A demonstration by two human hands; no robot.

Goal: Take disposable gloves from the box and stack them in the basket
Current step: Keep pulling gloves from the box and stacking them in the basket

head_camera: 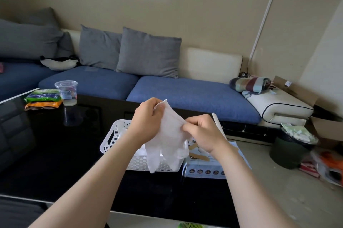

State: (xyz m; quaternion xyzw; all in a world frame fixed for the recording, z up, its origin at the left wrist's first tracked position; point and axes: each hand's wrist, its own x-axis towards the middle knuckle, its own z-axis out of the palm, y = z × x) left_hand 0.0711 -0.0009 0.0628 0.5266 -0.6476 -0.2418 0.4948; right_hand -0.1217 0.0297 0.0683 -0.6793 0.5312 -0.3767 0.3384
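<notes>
Step in hand, as judged: one glove is to be spread flat and then laid in the basket.

- The glove [167, 134] is held in the air above the basket [113, 134] and is not yet set down.
- The cuff corner at the glove's 11 o'clock is pinched by the left hand [148, 116], with the fingers curled onto the film.
- The edge at 3 o'clock is pinched by the right hand [202, 131], thumb and fingers closed on it.
- The glove's fingers hang toward 6 o'clock, in front of the basket's near wall.
- The box [204, 171] is set at the basket's 3 o'clock, just beside it on the black table [74, 162]. Its opening is mostly hidden by the right wrist.
- Something pale is seen inside the basket, but it cannot be told whether it is gloves.

To do it well:
- The film looks thin and probably clingy, so tension should be kept light. Only enough pull is needed to take out the creases.
- The glove should be lowered fingers first inside the near wall, then the cuff laid back toward 12 o'clock.
- Both pinches should be let go only once the glove lies flat.
- Risks: the film may be dragged back up by cling on release, or the fingertips left draped over the rim.
</notes>
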